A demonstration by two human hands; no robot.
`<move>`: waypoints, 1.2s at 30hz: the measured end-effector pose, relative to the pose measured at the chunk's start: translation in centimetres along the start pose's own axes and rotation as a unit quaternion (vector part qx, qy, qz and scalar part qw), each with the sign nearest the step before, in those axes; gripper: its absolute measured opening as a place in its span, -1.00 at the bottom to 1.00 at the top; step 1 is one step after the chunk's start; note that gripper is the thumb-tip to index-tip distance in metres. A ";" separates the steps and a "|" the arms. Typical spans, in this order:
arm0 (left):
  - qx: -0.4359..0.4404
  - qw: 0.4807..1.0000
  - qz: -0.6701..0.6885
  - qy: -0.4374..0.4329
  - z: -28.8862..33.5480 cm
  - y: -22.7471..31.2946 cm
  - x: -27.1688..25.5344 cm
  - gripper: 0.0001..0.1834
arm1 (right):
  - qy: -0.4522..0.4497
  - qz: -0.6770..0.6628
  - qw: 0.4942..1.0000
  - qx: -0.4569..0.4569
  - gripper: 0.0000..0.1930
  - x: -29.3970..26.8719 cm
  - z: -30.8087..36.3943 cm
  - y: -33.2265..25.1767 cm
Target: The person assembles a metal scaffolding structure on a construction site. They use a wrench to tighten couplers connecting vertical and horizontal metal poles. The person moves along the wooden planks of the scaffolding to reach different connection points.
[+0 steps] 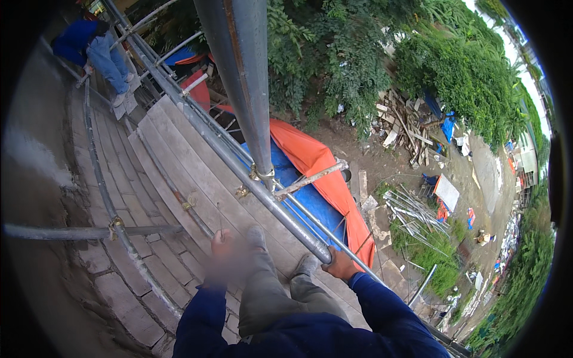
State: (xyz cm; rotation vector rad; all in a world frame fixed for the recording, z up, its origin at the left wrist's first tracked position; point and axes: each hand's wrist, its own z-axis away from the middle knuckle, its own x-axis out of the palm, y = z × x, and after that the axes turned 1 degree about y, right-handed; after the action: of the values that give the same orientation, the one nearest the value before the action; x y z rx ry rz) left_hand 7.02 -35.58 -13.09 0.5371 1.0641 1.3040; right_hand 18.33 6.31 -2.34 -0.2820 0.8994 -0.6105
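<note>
My right hand point(341, 264) is closed around the grey scaffold pipe point(274, 209), which slants from the upper left down to it as a guard rail. My left hand point(221, 244) is held above the planks, partly smeared in the picture. Its fingers are pinched, and a thin dark wire point(220, 218) sticks up from them. Just left of that hand lies another pipe point(179, 200) with a clamp point(189, 203). My feet stand on the plank deck point(203, 155). A thick upright pole point(242, 77) meets the rail at a coupler point(262, 174).
At the far left a person point(107, 53) in blue bends over the scaffold. A lower pipe point(95, 143) and a cross pipe point(59, 232) run on the left. Below the rail hang orange point(310, 152) and blue point(286, 170) tarps. Trees, scrap wood point(400, 128) and loose pipes point(412, 212) lie beyond.
</note>
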 end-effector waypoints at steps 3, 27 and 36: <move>0.069 0.991 -0.108 -0.043 0.6 -6.8 -1.3 -0.73 | -0.019 0.005 1.000 0.000 -0.42 -0.6 -0.2 -0.7; 0.075 0.990 -0.047 -0.114 -8.1 9.5 -6.6 -0.71 | 0.035 -0.038 0.998 0.040 -0.45 1.2 0.5 0.6; 0.096 0.979 -0.112 -0.143 -5.7 9.0 -3.5 -0.72 | 0.019 -0.049 0.998 0.026 -0.47 0.8 0.5 1.2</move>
State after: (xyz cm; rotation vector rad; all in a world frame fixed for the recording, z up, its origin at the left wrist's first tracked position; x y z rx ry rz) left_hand -2.15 -38.05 -7.08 0.7045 0.9820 0.9006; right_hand 19.54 6.78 -3.13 -0.2691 0.9091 -0.7317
